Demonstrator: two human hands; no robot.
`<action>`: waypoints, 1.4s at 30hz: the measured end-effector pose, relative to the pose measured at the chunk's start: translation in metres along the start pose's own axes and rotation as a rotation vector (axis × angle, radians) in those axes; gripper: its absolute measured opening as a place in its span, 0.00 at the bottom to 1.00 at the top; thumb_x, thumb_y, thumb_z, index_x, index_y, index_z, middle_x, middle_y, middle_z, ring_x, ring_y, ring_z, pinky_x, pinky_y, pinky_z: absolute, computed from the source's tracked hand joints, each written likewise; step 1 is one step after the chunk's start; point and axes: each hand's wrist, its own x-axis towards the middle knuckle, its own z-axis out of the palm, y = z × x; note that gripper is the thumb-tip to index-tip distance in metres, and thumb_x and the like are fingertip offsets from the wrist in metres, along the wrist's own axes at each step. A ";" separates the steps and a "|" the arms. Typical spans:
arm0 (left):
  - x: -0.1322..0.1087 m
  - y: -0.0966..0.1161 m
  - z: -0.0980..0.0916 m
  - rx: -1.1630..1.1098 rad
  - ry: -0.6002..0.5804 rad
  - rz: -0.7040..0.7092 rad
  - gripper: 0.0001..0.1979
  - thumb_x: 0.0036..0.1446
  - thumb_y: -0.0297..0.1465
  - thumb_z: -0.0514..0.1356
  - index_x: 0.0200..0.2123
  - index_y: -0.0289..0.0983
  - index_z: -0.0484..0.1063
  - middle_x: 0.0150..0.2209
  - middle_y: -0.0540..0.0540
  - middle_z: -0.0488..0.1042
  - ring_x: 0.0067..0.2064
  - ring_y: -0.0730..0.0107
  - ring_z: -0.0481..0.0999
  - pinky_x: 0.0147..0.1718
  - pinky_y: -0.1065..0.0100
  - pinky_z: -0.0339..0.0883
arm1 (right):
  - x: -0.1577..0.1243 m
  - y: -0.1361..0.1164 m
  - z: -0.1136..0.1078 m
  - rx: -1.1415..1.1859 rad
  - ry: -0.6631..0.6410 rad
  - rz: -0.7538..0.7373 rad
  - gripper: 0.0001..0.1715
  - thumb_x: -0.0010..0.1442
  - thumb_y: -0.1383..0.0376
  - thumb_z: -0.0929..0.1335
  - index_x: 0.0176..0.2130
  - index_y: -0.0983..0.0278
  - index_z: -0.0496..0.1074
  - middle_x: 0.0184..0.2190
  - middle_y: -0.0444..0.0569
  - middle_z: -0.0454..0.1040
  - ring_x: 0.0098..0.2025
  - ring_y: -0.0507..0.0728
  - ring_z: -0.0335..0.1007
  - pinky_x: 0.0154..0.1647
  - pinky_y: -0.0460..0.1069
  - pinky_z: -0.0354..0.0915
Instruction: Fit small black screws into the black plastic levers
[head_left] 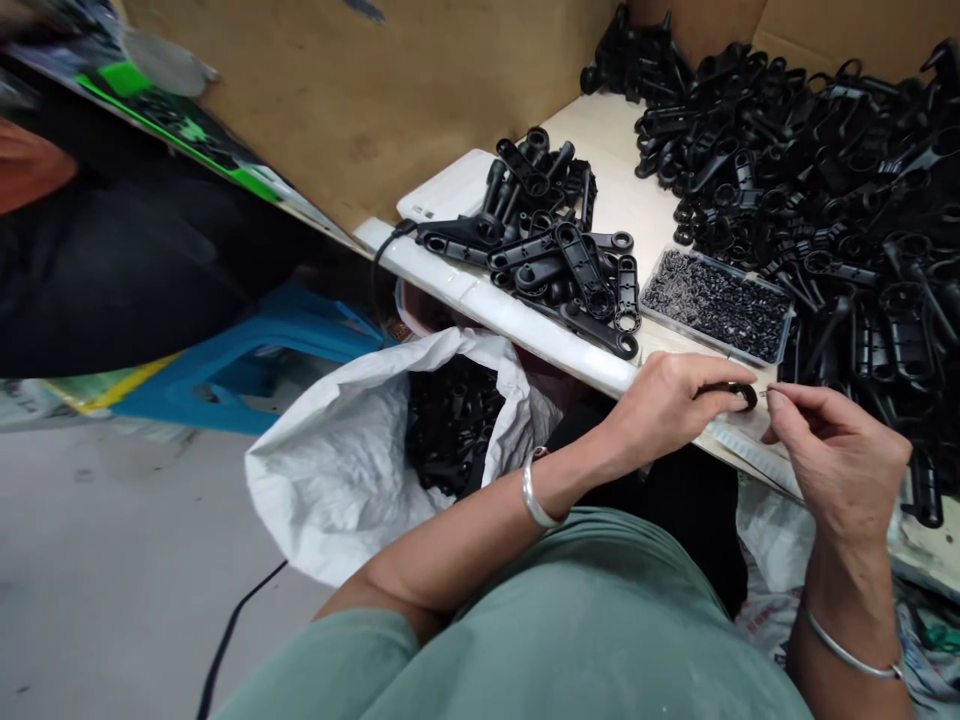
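Between the thumb and fingers of my left hand [664, 405] is a black plastic part whose ring-shaped end [744, 396] points to the right. My right hand [844, 450] is closed in a pinch just right of that ring, apart from it. A tiny thin piece [764, 393] shows at its fingertips, too small to name. Just beyond both hands lies a clear shallow box [784, 340] full of tiny black pieces [712, 300]. My left fingers hide most of the held part.
Black plastic arms [577, 265] are piled on the table [611, 140] at left. A larger heap of black parts [825, 170] covers the right side. Below the edge, a white sack [322, 480] holds more black parts. A blue plastic stool [247, 350] stands left; cardboard [375, 90] walls the back.
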 end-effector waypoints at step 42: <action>-0.020 -0.001 -0.004 0.727 -0.349 0.067 0.10 0.64 0.18 0.54 0.34 0.32 0.74 0.39 0.44 0.77 0.42 0.65 0.76 0.39 0.67 0.71 | -0.003 0.003 0.005 -0.165 -0.333 0.159 0.17 0.60 0.53 0.68 0.33 0.64 0.79 0.19 0.45 0.74 0.20 0.54 0.69 0.24 0.48 0.63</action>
